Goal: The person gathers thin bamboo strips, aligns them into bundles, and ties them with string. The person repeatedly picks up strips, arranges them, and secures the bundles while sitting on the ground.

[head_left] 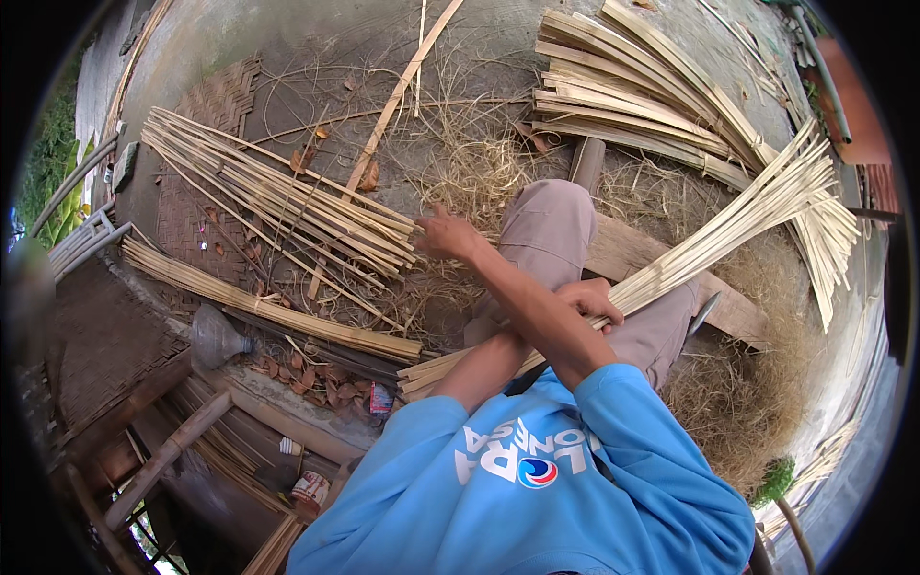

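My arms are crossed in front of my body. My left hand (590, 301) is closed around a thick bundle of pale bamboo strips (714, 230). The bundle slants across my right thigh, with its ends fanned out at the upper right and its other end passing under my forearms. My right hand (448, 236) stretches over to the left, its fingers slightly apart. Its fingertips are at the near ends of a loose spread of bamboo strips (287, 196) on the ground, and I see no strip clearly held in it.
Another bundle of strips (278, 309) lies nearer on the left. Flat split bamboo (623, 86) is stacked at the upper right. Curly shavings (489, 168) litter the ground. A wooden plank (628, 254) runs beneath my legs, and a curved metal tip (704, 313) sticks out beside my thigh.
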`<state>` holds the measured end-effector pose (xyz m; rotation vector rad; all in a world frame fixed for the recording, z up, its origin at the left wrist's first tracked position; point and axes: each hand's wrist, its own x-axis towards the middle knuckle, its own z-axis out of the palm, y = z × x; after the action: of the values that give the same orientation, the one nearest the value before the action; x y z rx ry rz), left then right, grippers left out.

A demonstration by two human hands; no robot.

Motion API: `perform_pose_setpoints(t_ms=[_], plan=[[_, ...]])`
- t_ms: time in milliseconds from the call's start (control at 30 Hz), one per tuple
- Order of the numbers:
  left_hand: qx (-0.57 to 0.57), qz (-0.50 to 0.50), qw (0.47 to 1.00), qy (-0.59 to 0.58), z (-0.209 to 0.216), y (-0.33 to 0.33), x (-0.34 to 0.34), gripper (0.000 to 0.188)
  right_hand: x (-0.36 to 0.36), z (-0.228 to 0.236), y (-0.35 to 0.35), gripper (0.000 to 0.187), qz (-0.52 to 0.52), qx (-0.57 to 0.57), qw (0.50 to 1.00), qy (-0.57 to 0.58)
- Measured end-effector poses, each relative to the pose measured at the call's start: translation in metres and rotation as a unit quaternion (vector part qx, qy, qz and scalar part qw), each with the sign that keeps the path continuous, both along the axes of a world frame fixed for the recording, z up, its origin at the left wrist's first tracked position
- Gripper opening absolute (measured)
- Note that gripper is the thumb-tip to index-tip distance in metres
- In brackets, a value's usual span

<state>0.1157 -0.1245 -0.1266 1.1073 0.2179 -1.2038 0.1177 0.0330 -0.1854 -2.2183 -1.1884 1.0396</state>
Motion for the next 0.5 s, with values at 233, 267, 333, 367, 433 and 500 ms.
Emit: perform_pose_setpoints(t_ms=[233, 267, 333, 367, 433, 500], plan=[[-0.067, 0.005, 0.998, -0.003, -0.007, 0.005, 0.005, 0.021, 0.02, -0.039, -0.019, 0.037, 0.062, -0.081, 0.995, -0.019], [-0.073, 0.007, 0.997, -0.007, -0.005, 0.007, 0.005, 0.02, 0.021, -0.028, -0.019, 0.036, 0.012, -0.047, 0.999, 0.012], [-0.048, -0.018, 0.995, -0.088, -0.02, 0.002, 0.006, 0.02, 0.026, 0.01, -0.009, 0.033, -0.089, 0.025, 0.993, 0.069], [-0.036, -0.034, 0.991, -0.128, -0.031, -0.003, 0.005, 0.019, 0.034, 0.032, 0.001, 0.031, -0.125, 0.116, 0.976, 0.132], [0.006, -0.022, 0.983, -0.18, -0.053, -0.01, -0.004, 0.018, 0.057, 0.093, 0.028, 0.022, -0.156, 0.325, 0.904, 0.231], [0.019, 0.008, 0.986, -0.166, -0.058, -0.006, -0.005, 0.018, 0.1, 0.189, 0.027, 0.019, -0.193, 0.463, 0.792, 0.348]])
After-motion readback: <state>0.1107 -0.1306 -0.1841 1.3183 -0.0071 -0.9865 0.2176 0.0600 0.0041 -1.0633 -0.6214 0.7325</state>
